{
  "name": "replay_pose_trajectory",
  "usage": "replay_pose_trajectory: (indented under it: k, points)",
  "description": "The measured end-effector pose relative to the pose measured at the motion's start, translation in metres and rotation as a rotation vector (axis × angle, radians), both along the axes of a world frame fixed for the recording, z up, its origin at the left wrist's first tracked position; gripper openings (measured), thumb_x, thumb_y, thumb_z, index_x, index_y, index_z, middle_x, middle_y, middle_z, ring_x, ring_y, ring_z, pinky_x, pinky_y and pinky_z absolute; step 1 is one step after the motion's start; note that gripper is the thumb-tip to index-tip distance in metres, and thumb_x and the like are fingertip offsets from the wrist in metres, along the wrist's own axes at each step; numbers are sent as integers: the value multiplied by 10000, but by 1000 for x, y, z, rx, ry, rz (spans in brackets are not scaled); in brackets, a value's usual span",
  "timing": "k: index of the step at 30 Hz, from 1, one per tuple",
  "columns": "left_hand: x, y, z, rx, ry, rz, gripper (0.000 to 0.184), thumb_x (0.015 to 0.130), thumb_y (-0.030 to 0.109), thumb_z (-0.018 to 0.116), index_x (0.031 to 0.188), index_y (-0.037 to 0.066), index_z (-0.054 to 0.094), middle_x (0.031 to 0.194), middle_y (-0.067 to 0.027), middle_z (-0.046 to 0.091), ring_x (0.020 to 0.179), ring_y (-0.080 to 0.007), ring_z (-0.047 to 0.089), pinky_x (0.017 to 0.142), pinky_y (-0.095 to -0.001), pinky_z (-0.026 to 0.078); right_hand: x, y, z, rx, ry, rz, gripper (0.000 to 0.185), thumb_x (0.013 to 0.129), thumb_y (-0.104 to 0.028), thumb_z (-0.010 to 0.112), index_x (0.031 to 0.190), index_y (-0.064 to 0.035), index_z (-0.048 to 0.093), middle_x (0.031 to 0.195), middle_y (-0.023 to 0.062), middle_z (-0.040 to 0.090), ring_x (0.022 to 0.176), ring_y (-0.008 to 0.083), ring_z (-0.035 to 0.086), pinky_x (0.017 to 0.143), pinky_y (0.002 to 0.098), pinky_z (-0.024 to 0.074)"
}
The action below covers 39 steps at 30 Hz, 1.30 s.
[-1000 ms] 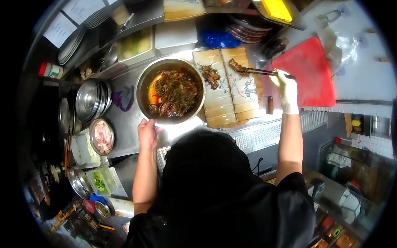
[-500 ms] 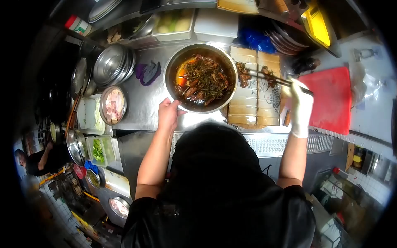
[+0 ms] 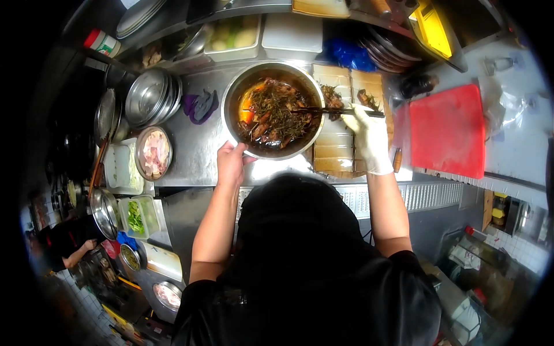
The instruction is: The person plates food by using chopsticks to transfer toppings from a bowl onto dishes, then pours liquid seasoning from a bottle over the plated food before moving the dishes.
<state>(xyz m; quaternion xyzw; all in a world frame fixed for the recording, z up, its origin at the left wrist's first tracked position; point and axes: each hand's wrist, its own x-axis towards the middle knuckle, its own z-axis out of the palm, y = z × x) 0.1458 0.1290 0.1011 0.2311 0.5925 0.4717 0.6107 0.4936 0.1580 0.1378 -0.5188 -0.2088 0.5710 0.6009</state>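
A large steel bowl (image 3: pixel 229 124) stands on the counter, filled with dark cooked meat pieces (image 3: pixel 277 112) and herb sprigs in reddish oil. The bare fingers of my left hand (image 3: pixel 232 164) are closed on its near-left rim. In a pale glove, my right hand (image 3: pixel 368 135) grips a pair of dark chopsticks (image 3: pixel 329 111), whose tips point left into the bowl, at the meat. Under that hand lie two long tan rectangular plates (image 3: pixel 333 144), side by side. Each bears a small heap of the meat near its far end; part of the right plate is hidden by the glove.
Right of the plates lies a red cutting board (image 3: pixel 447 132). Stacked steel bowls (image 3: pixel 147 95), a purple cloth-like item (image 3: pixel 200 108) and a bowl of raw meat (image 3: pixel 154 153) are on the left. White containers (image 3: pixel 291 40) line the back. Another person's arm (image 3: pixel 81 254) shows far left.
My right hand has moved left with the chopsticks, from over the right plate to the bowl, where the tips now reach in. My left hand stays on the rim.
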Motion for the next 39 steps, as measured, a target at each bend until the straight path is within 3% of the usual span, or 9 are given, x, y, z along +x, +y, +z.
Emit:
replay_pose_trajectory:
  k: [6, 10, 17, 21, 33, 39]
  points:
    - [-1, 2, -3, 9, 18, -15, 213, 927, -40, 522, 1095, -41, 652, 1027, -133, 729, 815, -197, 728, 619, -297, 640, -2, 3, -22, -60, 168, -48, 330, 1014, -59, 605, 1267, 150, 577, 1232, 231, 663, 1079, 321, 697, 984, 395, 599]
    - [-2, 1, -7, 15, 18, -20, 224, 937, -32, 518, 1112, -28, 659, 1027, -121, 732, 812, -197, 727, 626, -312, 634, -8, 7, -23, -152, 223, -74, 327, 1028, -71, 584, 1288, 127, 564, 1219, 233, 662, 1089, 327, 691, 987, 397, 599]
    - [-5, 0, -14, 27, 22, -18, 229, 935, -29, 519, 1115, -34, 661, 1027, -118, 734, 807, -200, 725, 611, -309, 627, 22, -6, -33, -115, 297, -83, 290, 1014, -69, 604, 1235, 119, 600, 1181, 213, 687, 1058, 317, 705, 970, 403, 602]
    - [-7, 2, -15, 29, 8, -27, 232, 924, -46, 528, 1125, -49, 645, 1040, -144, 724, 826, -211, 729, 627, -324, 651, 41, -12, -56, -63, 426, -67, 284, 1035, -67, 556, 1250, 116, 590, 1163, 227, 689, 1048, 336, 709, 960, 415, 612]
    - [-9, 3, -18, -7, -3, -5, 209, 944, -19, 532, 1119, -48, 643, 1048, -151, 719, 861, -229, 729, 654, -348, 653, 37, -26, -55, 177, 258, 19, 294, 1013, -86, 627, 1250, 87, 602, 1155, 178, 684, 1016, 282, 710, 946, 418, 601]
    - [-10, 1, -18, -15, -1, -13, 190, 951, -12, 536, 1098, -45, 651, 1028, -148, 724, 855, -227, 730, 658, -356, 651, 36, -28, -52, 157, 240, 19, 287, 1022, -101, 617, 1244, 80, 610, 1133, 163, 687, 999, 262, 710, 941, 402, 597]
